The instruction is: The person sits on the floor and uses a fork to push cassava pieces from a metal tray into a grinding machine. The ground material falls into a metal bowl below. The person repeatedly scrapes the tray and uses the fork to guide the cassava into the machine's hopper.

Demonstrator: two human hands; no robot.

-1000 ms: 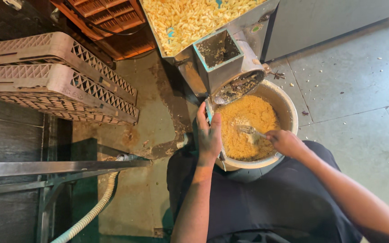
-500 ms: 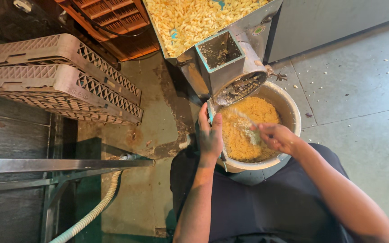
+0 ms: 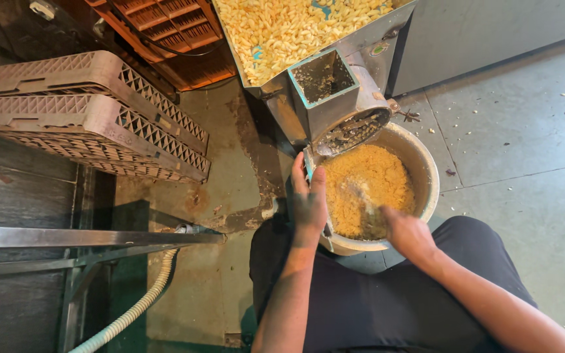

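A round metal bowl [image 3: 424, 171] full of ground yellow mash [image 3: 361, 186] rests on the floor under the outlet of a metal grinding machine [image 3: 335, 98]. My left hand [image 3: 308, 199] rests on the bowl's left rim, fingers pointing up towards the outlet. Over the bowl's near edge my right hand [image 3: 408, 234] grips a spoon-like tool [image 3: 365, 199], blurred, whose end lies in the mash. The machine's tray [image 3: 282, 29] above holds pale yellow kernels. My dark-trousered legs sit around the bowl.
Two stacked pinkish plastic crates [image 3: 93, 114] lie at the left. A metal frame [image 3: 67, 238] and a ribbed hose [image 3: 132, 307] are at the lower left. An orange crate [image 3: 171, 23] stands behind. Grey floor tiles [image 3: 524, 131] spread to the right.
My right hand has pulled back from the middle of the mash to the bowl's near edge, dragging the tool. The left hand stays on the rim. The view has shifted slightly.
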